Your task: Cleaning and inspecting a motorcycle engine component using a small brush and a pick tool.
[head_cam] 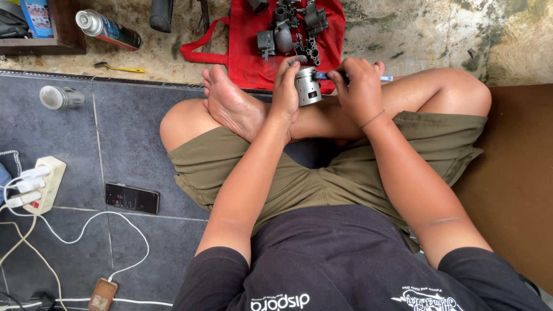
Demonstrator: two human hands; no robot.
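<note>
Over crossed legs, L hand (pixel 286 87) grips piston (pixel 307 86); R hand (pixel 360 86) holds tool (pixel 334 75).

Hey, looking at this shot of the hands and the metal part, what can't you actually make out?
All in the head view:
- Tool in the right hand: only a blue end shows; the fist hides the rest, so its kind is unclear.
- Metal cylinder: its left side is covered by the left hand.
- Parts on the red cloth: too small to identify, the top ones cut off by the edge.
- Phone: screen content too small.
</note>
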